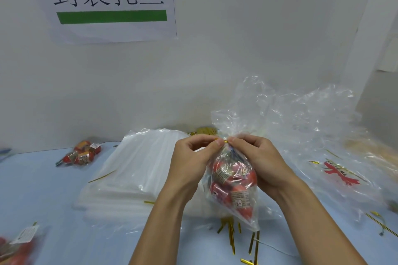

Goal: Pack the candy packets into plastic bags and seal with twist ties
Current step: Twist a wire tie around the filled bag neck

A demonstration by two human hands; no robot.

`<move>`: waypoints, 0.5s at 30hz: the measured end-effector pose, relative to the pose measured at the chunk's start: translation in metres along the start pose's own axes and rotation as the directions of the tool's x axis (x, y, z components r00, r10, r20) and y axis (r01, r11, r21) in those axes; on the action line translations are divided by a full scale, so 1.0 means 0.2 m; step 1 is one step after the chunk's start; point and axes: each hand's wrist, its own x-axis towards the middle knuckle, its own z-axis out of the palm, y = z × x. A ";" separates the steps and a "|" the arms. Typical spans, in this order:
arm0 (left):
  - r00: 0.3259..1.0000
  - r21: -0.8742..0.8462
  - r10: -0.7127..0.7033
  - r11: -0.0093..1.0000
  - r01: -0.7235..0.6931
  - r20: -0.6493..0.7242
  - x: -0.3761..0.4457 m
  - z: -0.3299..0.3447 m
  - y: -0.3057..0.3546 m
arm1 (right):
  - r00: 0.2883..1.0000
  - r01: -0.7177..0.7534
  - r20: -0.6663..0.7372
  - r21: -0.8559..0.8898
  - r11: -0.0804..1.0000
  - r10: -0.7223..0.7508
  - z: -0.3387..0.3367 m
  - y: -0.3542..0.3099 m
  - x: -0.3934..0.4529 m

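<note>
A clear plastic bag (231,187) filled with red candy packets hangs above the table in the middle of the head view. Its neck is gathered, and a gold twist tie (221,141) is wrapped around it. My left hand (191,161) pinches one end of the tie from the left. My right hand (256,159) pinches the tie and the bag neck from the right. The loose top of the bag flares up above my fingers.
A stack of flat plastic bags (137,170) lies behind my left hand. Sealed candy bags sit at the far left (83,153) and lower left (17,245). Gold twist ties (231,232) lie scattered on the blue table. Crumpled clear plastic (312,131) fills the right side.
</note>
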 end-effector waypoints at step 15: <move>0.933 0.372 0.351 0.857 -0.355 0.082 -0.02 -0.01 0.01 | 0.989 -0.096 -0.111 0.020 0.995 0.097 0.01 0.01 0.02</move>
